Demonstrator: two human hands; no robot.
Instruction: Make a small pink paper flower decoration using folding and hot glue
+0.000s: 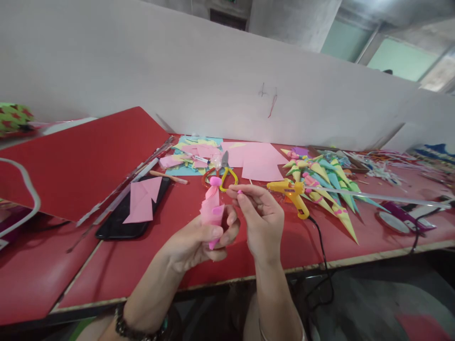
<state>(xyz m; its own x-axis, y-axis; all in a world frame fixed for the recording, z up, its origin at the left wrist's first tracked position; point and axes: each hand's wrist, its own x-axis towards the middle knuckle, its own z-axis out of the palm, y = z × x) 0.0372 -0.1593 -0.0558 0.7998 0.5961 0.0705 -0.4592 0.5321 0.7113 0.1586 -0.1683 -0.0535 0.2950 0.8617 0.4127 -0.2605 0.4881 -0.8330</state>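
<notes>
My left hand (199, 241) is closed around a small pink paper piece (211, 208), held upright, with a brighter pink knob at its top. Just to the right, my right hand (261, 208) pinches a tiny bright pink bit (240, 192) between thumb and forefinger. The two hands are close together above the red table, slightly apart. Right behind the pink piece lie scissors (228, 176) with a yellow handle. Beyond my right hand rests a yellow glue gun (289, 192) with a clear glue stick in its back end.
Several coloured paper cones (329, 180) are heaped at right. Pink sheets (263, 158) and paper scraps (195, 154) lie at the back. At left, pink cut paper (144, 199) lies on a black tray-like object (121, 222), beside a large red board (88, 156). The glue gun's cord (323, 246) hangs over the front edge.
</notes>
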